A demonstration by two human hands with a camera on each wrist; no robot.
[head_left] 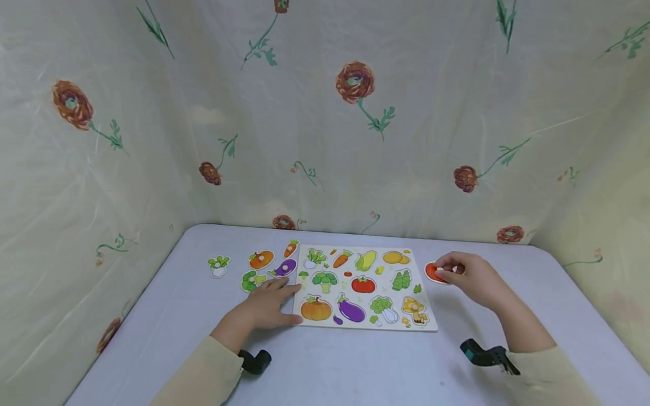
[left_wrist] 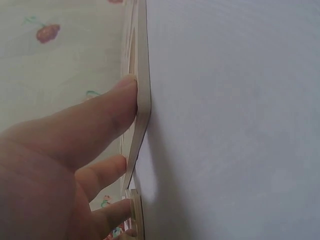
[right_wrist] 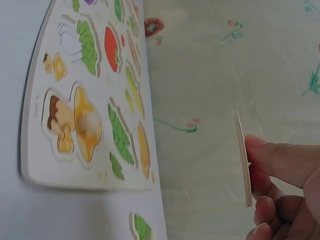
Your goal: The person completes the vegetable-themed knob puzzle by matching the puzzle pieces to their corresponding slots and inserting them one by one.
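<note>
My right hand [head_left: 474,279] pinches a tomato puzzle piece [head_left: 431,273] by its small white knob, just off the right side of the vegetable puzzle board [head_left: 350,326]. Edge-on, the thin wooden piece stands upright in the right wrist view, clear of the table. At the board's left side, my left hand [head_left: 266,307] spreads its fingers, the thumb [left_wrist: 107,112] against the edge near the front corner. Its fingertips reach beside the broccoli piece [head_left: 249,281]. A mushroom piece [head_left: 416,309] with a knob sits in the board's front right corner.
Left of the board lie a carrot piece [head_left: 291,248], an eggplant piece [head_left: 285,268], a pumpkin piece [head_left: 261,259] and, farther out, a white radish piece [head_left: 219,266]. A green piece [right_wrist: 142,227] rests beyond the board's right side. Flowered cloth [head_left: 406,169] surrounds the table [head_left: 355,366].
</note>
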